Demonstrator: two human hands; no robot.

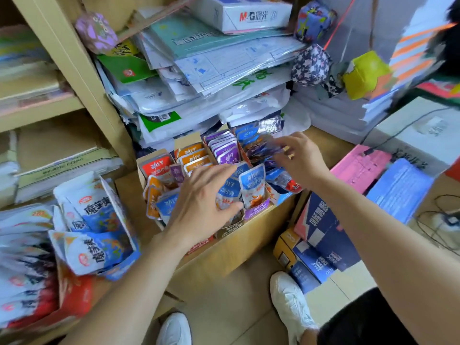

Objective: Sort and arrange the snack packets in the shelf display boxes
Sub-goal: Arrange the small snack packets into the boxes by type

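Left hand [204, 205]: fingers spread over the front rows, thumb against the blue-and-white packets [252, 185]; no grip shows.
Right hand [298, 155]: fingers curled, pinching the dark-blue packets [258, 150] in the rear right display box; the view is blurred there.
Snack packets: standing by colour in display boxes inside a cardboard carton [224, 255], with orange packets [193, 155] and purple packets [225, 149] in tidy rows.
Risk: loose front packets lean across each other, so a sweep of the spread hand could likely tip them into the wrong row.
Second risk: a hard tug at the rear could drag neighbouring packets out.
Edges: the wrapped paper stack [211, 70] overhangs the rear boxes, and the shelf upright [82, 70] stands to the left.
Open room: large snack bags [97, 220] crowd the left and a pink box [358, 165] the right, so clearance looks best straight up and towards the person.
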